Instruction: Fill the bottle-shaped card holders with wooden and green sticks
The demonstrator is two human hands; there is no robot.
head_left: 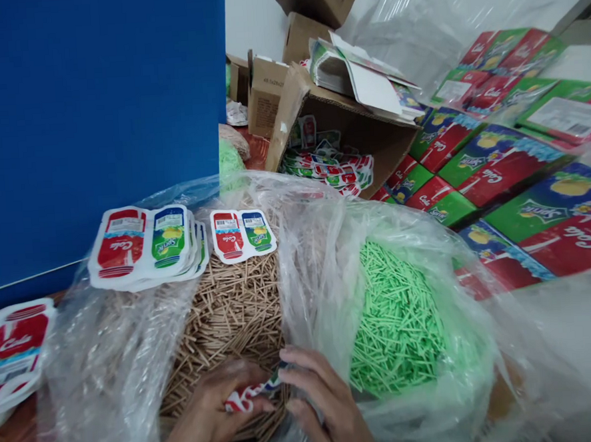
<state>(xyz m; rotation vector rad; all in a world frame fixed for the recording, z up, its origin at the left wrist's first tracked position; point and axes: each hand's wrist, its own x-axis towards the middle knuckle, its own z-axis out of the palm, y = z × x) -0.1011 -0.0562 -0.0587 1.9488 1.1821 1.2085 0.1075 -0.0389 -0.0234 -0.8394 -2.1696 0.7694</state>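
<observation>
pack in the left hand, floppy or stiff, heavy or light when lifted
The pack is probably floppy, since its visible part looks crumpled and wavy. It also seems light, as the left hand appears to pinch it between thumb and fingers.

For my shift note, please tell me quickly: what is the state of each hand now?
Left hand: closed, holding a printed packet.
Right hand: partly curled at the packet's other end; whether it grips cannot be told.

Packet stack (142,250) left of single packet (243,235) on stick bag (123,351), second stick bag (465,337) right, carton (391,145) behind.
</observation>
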